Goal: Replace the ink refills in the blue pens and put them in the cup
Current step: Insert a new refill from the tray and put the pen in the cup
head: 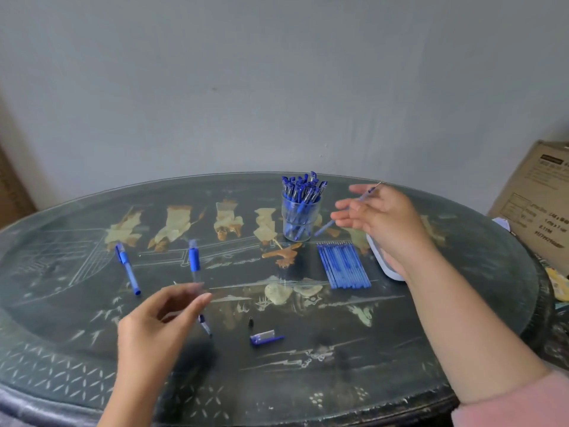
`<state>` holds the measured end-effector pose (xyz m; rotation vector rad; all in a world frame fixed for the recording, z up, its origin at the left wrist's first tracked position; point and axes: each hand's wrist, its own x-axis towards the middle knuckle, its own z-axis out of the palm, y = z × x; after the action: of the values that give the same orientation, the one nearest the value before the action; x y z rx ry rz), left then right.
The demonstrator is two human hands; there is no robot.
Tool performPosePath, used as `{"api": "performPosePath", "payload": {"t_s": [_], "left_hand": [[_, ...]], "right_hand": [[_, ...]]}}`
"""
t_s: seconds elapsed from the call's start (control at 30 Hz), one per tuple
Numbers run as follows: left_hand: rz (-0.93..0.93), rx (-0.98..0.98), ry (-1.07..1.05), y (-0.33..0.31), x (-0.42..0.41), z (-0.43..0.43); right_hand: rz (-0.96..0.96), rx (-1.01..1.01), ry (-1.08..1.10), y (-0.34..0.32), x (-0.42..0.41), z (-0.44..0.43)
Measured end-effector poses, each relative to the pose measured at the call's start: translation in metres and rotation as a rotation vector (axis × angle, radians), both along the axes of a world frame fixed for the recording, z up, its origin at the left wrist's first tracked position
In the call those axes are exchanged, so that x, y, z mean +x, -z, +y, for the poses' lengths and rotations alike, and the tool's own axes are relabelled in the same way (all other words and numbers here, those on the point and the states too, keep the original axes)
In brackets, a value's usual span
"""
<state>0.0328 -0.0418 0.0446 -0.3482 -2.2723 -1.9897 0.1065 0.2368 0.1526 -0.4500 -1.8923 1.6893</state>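
Note:
A clear cup (300, 217) packed with several blue pens stands at the back of the table. A row of blue refills (343, 266) lies in front of it. My right hand (381, 223) hovers right of the cup and pinches a thin blue refill (326, 228) that slants down toward the cup's base. Near the front, my left hand (157, 322) holds an uncapped pen barrel (204, 325), its tip pointing down and right. A blue pen cap (264, 338) and a small black tip piece (251, 322) lie near it. Two more blue pens (127, 269) (194, 258) lie at the left.
The oval dark table (308, 380) has a glass top with painted figures. A white tray (383, 266) lies partly under my right wrist. A cardboard box (535, 204) stands off the right edge, and the wall is close behind.

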Motion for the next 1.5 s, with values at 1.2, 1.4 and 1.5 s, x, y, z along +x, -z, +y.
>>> {"api": "performPosePath", "payload": {"t_s": [1.2, 1.4, 1.5], "left_hand": [[-0.076, 0.054, -0.112, 0.023, -0.03, -0.001], [-0.097, 0.069, -0.115, 0.023, -0.03, -0.002], [-0.103, 0.078, -0.113, 0.022, -0.03, -0.001]], "right_hand": [[-0.876, 0.625, 0.217, 0.109, -0.106, 0.049], [-0.711, 0.643, 0.244, 0.109, -0.091, 0.051], [-0.662, 0.673, 0.357, 0.106, -0.065, 0.066]]}}
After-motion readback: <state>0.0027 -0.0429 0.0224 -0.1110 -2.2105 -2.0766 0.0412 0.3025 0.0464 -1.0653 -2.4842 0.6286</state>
